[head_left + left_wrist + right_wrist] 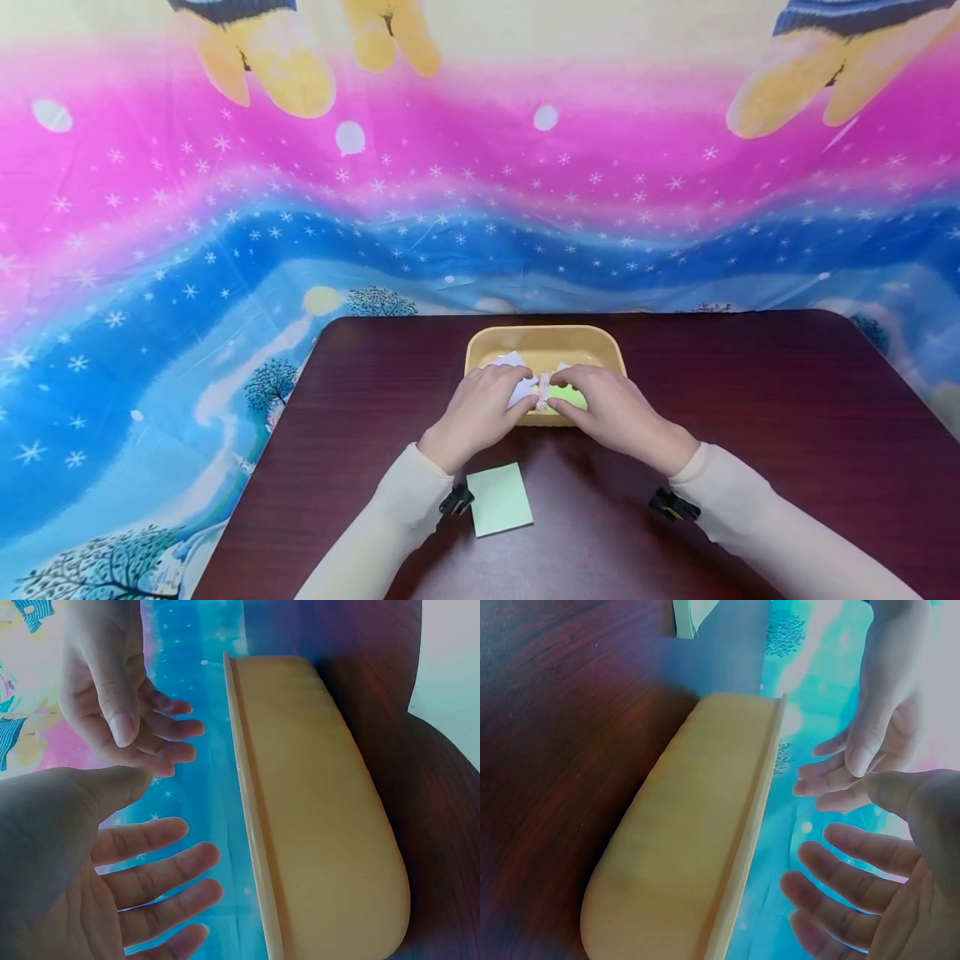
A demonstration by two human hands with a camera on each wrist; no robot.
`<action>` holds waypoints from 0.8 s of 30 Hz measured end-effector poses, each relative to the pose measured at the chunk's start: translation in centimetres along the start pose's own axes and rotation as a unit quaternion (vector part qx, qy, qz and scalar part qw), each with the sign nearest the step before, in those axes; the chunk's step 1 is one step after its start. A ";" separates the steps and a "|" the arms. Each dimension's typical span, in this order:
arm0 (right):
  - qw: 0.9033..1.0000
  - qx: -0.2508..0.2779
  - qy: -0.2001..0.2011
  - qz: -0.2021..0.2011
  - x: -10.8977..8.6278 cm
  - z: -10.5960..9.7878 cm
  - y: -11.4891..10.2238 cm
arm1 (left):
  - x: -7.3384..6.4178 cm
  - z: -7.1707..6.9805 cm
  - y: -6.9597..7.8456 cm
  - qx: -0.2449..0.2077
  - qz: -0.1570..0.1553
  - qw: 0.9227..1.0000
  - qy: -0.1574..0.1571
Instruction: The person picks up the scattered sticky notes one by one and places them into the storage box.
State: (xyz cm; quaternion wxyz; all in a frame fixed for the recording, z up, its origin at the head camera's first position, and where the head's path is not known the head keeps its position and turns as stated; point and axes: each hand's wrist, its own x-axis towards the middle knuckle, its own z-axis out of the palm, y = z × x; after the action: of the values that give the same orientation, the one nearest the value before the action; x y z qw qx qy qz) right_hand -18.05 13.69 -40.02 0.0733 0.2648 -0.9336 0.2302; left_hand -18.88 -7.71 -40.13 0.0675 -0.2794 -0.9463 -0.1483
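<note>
My left hand (480, 412) and right hand (618, 412) face each other over the near rim of a yellow plastic tray (546, 335). In both wrist views the fingers of each hand are spread and loosely bent, with nothing between them, above the tray's rim. Inside the tray, white paper (517, 392) shows by the left fingers and a light green paper (567, 397) by the right ones. A small pale pinkish strip (543, 392) lies between the two sets of fingertips. The hands hide part of the contents.
A pale green pad of sticky notes (500, 500) lies on the dark red-brown table (360, 450), nearer me and left of the tray. Black wrist straps (675, 504) sit at both cuffs. A colourful printed cloth (480, 192) hangs behind the table's far edge.
</note>
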 end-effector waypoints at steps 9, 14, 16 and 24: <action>1.000 -0.007 0.005 -0.001 -0.5 0.2 -0.2 | -0.7 -0.1 -0.1 -0.008 0.003 1.000 0.007; 1.000 -0.002 0.006 -0.004 -0.9 0.2 -0.4 | -1.1 0.0 -0.1 -0.004 0.004 1.000 0.012; 1.000 -0.004 0.007 -0.009 -1.0 0.3 -0.4 | -1.3 0.0 -0.1 -0.007 0.004 1.000 0.011; 0.999 -0.020 0.012 -0.032 -1.5 0.7 -0.7 | -2.0 -0.2 -0.2 -0.006 0.005 1.000 0.013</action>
State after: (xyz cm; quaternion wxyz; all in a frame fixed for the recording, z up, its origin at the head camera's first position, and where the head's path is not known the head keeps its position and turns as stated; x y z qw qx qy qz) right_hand -16.40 13.54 -40.72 0.0975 0.2904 -0.9280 0.2119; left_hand -17.36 -8.96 -40.37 0.0793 -0.2821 -0.9431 -0.1573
